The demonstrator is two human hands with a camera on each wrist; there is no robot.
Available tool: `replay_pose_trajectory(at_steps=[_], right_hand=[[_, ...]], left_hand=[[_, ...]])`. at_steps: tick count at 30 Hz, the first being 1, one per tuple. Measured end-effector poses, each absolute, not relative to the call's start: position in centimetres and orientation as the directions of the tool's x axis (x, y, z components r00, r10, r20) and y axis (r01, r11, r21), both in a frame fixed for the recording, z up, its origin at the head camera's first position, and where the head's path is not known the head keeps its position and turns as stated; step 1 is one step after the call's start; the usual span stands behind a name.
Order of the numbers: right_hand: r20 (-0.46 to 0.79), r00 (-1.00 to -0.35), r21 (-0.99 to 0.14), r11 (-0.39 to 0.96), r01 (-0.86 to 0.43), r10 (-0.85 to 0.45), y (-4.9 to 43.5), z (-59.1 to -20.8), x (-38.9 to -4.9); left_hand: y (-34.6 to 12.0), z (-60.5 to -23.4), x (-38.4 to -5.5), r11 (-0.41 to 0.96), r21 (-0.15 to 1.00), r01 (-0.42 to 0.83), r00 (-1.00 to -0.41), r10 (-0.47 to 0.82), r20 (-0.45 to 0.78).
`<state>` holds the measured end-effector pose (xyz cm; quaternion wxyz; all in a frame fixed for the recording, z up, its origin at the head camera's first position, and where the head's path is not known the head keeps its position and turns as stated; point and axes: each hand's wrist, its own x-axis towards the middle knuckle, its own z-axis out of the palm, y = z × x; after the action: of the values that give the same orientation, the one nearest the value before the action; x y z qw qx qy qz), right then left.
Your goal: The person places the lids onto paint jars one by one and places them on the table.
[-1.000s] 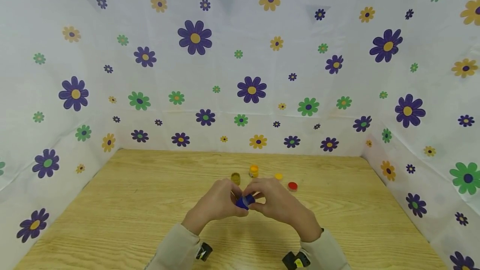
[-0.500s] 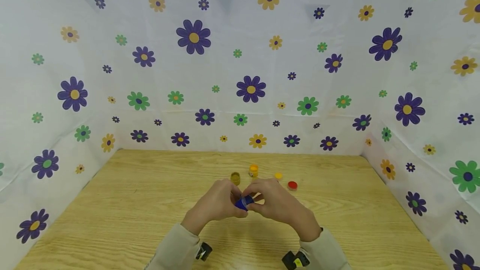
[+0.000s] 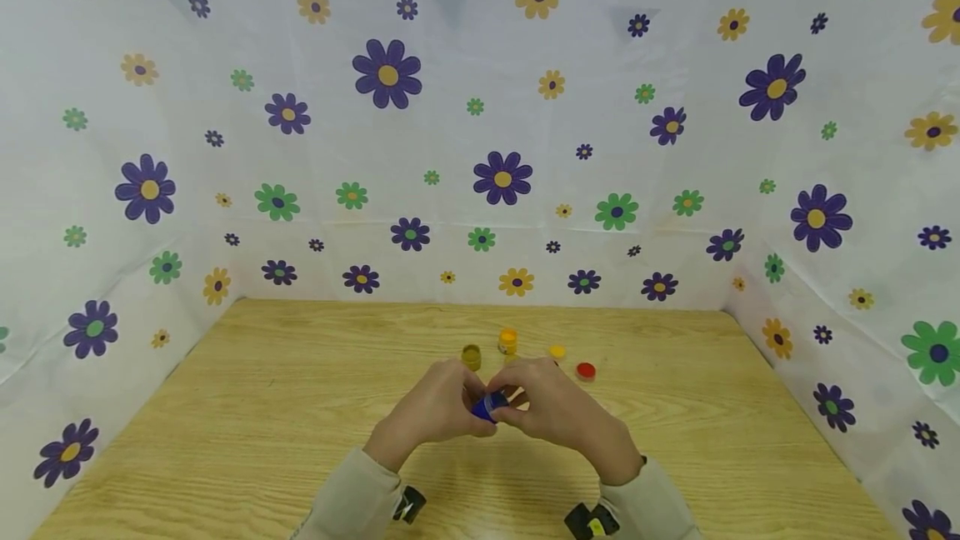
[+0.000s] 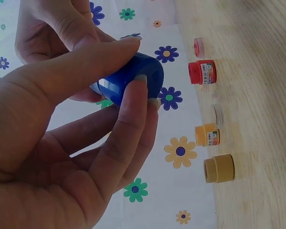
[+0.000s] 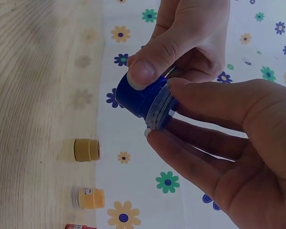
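Observation:
A small blue paint jar is held tilted above the table, between both hands. My left hand grips its body, with the thumb on one side and the fingers on the other. At the jar's mouth sits a clear ridged screw lid. My right hand pinches this lid by its rim between thumb and fingers. In the head view, the fingers cover much of the jar. Whether the lid's thread is fully engaged cannot be seen.
Behind the hands, on the wooden table, stand an ochre jar and a yellow jar. A yellow-looking lid and a red lid lie to their right. A red jar shows in the left wrist view. Flowered cloth surrounds the table.
Both hands stay in nearly the same place. The right fingers and the lid have shifted slightly against the blue jar; the left hand's grip looks the same.

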<state>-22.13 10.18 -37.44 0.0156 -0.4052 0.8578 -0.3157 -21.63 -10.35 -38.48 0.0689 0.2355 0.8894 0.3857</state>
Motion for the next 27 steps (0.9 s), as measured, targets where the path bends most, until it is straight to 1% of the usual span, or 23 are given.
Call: replay_pose_trajectory(at_steps=[3, 9, 14, 18, 27], right_hand=[[0.232, -0.669, -0.547, 0.474, -0.690, -0.707, 10.28, -37.51, -22.06], [0.279, -0.639, -0.511, 0.453, -0.731, -0.717, 10.46, -37.41, -22.10], [0.303, -0.611, -0.538, 0.397, -0.743, -0.732, 10.29, -37.48, -22.16], [0.302, -0.615, -0.549, 0.395, -0.737, -0.728, 10.27, -37.46, -22.06], [0.300, -0.621, -0.523, 0.419, -0.742, -0.724, 10.26, -37.32, -21.98]], left_hand=[[-10.44, -38.58, -21.62, 0.597, 0.720, 0.355, -0.881, 0.472, 0.043], [-10.53, -38.43, -21.70, 0.610, 0.710, 0.352, -0.884, 0.465, 0.039], [-10.53, -38.27, -21.65, 0.614, 0.702, 0.362, -0.884, 0.464, 0.050], [-10.56, -38.18, -21.63, 0.617, 0.698, 0.363, -0.885, 0.463, 0.051], [-10.53, -38.00, -21.62, 0.611, 0.705, 0.360, -0.884, 0.465, 0.049]])
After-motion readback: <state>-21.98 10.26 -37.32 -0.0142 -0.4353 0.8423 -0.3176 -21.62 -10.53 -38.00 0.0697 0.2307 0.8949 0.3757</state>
